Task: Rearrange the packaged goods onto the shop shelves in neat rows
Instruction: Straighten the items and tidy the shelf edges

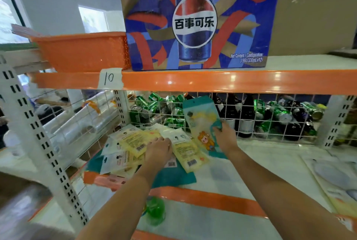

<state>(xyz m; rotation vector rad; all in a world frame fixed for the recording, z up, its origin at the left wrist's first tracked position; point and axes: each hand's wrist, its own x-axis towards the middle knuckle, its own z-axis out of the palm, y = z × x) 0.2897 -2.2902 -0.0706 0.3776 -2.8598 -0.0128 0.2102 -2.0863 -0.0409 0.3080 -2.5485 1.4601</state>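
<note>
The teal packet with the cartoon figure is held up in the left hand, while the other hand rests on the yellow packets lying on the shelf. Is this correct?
Not quite. The head view shows the right hand holding up the teal packet. It is the left hand that rests on the yellow packets lying on the shelf.

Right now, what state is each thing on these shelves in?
Teal packet: lifted upright, held by right hand.
Yellow packets: lying flat in a loose heap, left hand resting on them.
Cola box: upright on top shelf.
Green cans: jumbled behind wire.
</note>
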